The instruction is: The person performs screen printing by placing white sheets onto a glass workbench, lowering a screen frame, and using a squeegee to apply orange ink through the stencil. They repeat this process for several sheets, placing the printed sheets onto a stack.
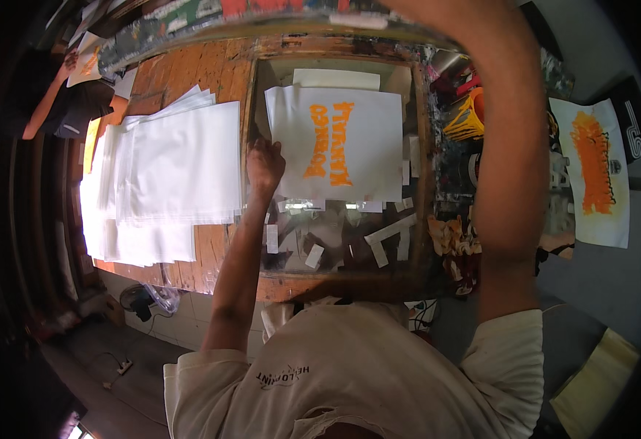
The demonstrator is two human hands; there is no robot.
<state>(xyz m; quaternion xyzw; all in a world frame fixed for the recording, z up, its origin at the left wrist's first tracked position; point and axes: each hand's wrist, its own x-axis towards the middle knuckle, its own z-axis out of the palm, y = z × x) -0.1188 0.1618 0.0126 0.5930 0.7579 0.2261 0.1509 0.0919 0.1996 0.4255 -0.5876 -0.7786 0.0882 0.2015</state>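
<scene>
A white sheet [375,146] with orange lettering lies on a glass panel [335,252] set into the wooden table. My left hand [265,162] is closed, fingers curled at the left edge of this sheet; whether they pinch the paper is hidden. My right forearm [511,161] reaches up and across toward the top of the picture. The hand at its end lies beyond the upper edge, near a paint-stained frame [262,29] that spans the far side of the table.
Stacked white sheets [178,164] cover the table's left part. Strips of white tape [315,255] stick to the glass. Right of it are an orange-stained container [470,113] and an orange-printed sheet [593,172]. At far left, another person's arm [42,110] holds a printed sheet.
</scene>
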